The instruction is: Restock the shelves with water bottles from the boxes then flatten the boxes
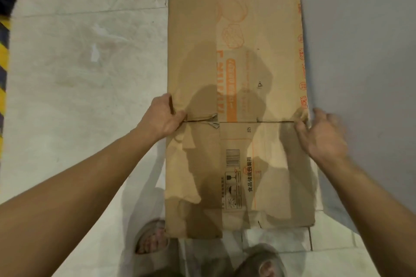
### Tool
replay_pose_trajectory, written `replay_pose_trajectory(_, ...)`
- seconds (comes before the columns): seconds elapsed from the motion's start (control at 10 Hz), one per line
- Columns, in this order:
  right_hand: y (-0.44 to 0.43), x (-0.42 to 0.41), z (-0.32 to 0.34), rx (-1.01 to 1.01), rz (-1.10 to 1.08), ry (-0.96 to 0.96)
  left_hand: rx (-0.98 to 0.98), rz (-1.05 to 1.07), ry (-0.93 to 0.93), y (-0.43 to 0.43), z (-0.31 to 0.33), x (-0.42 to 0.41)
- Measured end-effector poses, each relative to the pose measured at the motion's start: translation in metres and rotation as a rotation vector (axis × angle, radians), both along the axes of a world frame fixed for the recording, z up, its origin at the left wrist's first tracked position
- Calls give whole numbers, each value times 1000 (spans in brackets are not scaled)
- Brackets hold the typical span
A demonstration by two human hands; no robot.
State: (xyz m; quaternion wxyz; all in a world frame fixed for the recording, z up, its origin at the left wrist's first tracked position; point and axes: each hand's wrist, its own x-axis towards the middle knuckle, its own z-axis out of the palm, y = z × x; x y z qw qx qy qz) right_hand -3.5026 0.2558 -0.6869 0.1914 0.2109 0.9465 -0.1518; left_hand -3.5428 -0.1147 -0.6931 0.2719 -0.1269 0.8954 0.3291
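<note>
Nearest to you, at the bottom edge of the view, your two feet in sandals (153, 238) stand on the pale tiled floor (90, 63), and the near end of the flattened cardboard box (258, 87) covers part of them. That near panel carries a barcode (233, 157) and black printed characters. Halfway along the box, at a slit running across it, your left hand (163, 117) grips the left edge, thumb on the top face and fingers curled round the rim. Your right hand (324, 135) is at the right edge at the same level, but it is blurred, so you cannot tell whether its fingers are grasping the cardboard or only touching it. Beyond your hands the far panel shows orange printing. A yellow and black striped band (4, 51) runs along the far left, and a grey surface (360, 40) lies to the right.
</note>
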Motion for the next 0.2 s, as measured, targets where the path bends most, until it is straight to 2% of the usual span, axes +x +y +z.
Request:
replay_pose_trajectory(0.1,-14,27,53,35,157,-160,-40,-151,-106,-10,55,33)
replay_pose_trajectory(0.2,-23,79,117,98,265,-346,-169,-227,-233,-26,125,83)
